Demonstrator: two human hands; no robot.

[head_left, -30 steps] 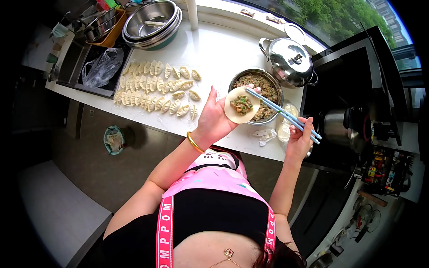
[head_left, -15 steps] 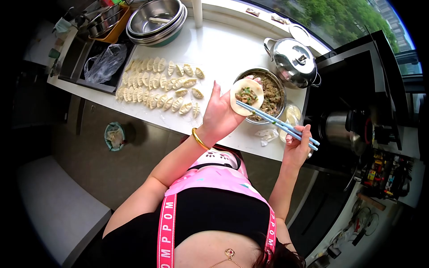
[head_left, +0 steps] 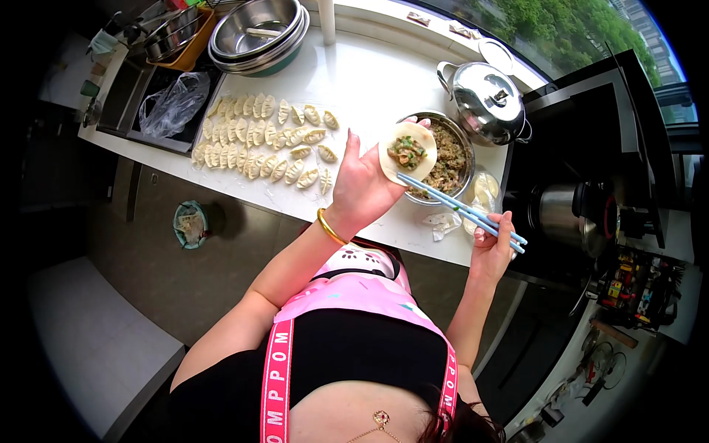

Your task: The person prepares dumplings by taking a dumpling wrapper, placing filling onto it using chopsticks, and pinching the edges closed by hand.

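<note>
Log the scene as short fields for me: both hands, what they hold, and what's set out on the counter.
Left hand: supporting a round wrapper, thumb clear of it
Wrapper state: unfolded, mound of filling near its middle
Right hand: holding blue chopsticks
Chopstick tips: at wrapper's near edge; contact unclear
Metal bowl: holds more filling, partly hidden by wrapper
Dumplings: folded, in rows on the counter, left side
Lidded pot: beyond the bowl, rightward

window (head_left: pixel 517 33): green trees (head_left: pixel 583 37) outside | daylit white counter (head_left: pixel 362 81) | dark floor (head_left: pixel 140 266)
</note>
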